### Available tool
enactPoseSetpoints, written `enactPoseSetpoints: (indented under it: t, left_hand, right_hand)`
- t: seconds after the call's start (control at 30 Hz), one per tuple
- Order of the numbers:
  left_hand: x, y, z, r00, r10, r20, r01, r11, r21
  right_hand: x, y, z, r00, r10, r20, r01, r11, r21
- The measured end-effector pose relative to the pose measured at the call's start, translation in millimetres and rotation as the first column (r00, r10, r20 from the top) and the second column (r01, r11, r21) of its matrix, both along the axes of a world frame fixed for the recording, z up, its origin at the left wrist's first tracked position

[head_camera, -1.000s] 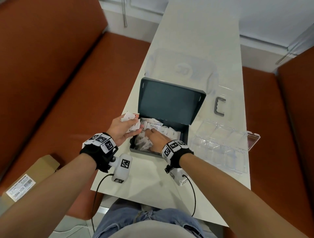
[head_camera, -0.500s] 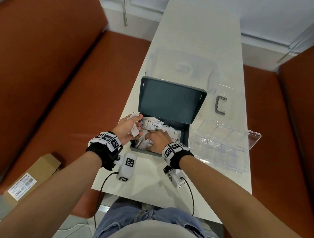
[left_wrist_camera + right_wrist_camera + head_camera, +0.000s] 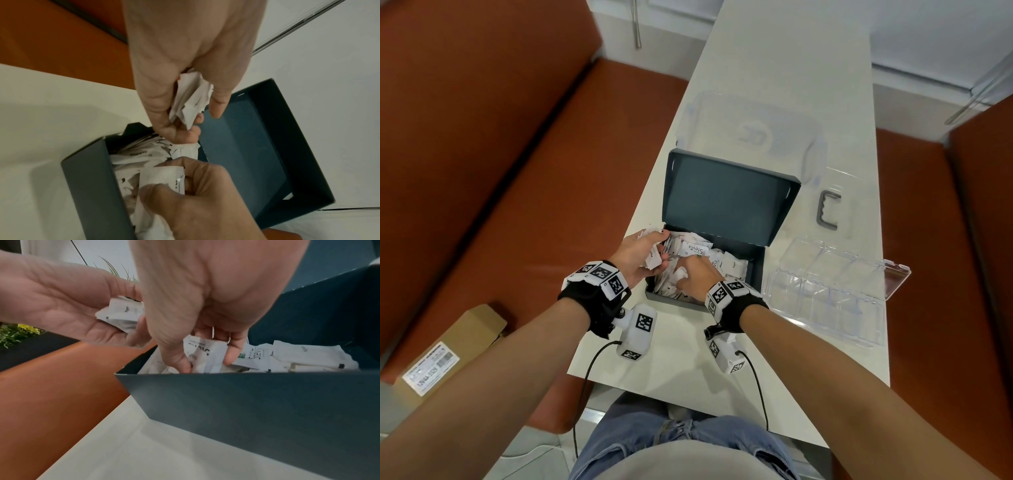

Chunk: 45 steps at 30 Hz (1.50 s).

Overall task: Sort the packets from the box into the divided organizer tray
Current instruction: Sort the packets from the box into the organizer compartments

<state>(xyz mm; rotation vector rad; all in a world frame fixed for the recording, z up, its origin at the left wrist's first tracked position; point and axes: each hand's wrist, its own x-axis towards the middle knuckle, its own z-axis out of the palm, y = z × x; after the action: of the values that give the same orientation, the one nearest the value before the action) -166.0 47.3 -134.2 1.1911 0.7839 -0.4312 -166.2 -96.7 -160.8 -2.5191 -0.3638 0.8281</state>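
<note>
Both hands' grip on packets [image 3: 726, 262] in box [image 3: 755, 274].

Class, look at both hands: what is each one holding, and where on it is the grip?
The left hand holds a bunch of white packets in its curled fingers. The right hand pinches one packet in the box by its edge.

Left hand [image 3: 642, 251] curled around a bunch of crumpled white paper packets [image 3: 191, 97], right hand [image 3: 697, 275] pinching another white packet [image 3: 162, 179].
</note>
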Motion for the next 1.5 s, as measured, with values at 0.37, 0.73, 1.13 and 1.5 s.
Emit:
enactPoseSetpoints:
  t: [0.37,0.73,1.13,1.5]
  left_hand:
    - [2,3,1,1.000,0.001,0.016,-0.002,1.000,0.014]
    - [0,12,-3,0.999,0.031,0.021,-0.032,0.999,0.031]
    - [11,-45,31,0.941,-0.293,0.169,0.312,0.945,-0.102]
    - [23,-96,73,0.919,-0.254,0.302,0.357,0.863,-0.358]
  right_hand:
    - [-2,12,-3,0.998,0.040,-0.042,-0.045,0.991,-0.127]
    - [18,-14,9,0.952,-0.298,-0.069,0.300,0.954,0.021]
    - [27,-75,95,0.833,-0.498,-0.243,0.530,0.590,0.609]
    - [18,-103,116,0.795,-0.597,0.103,0.429,0.675,0.600]
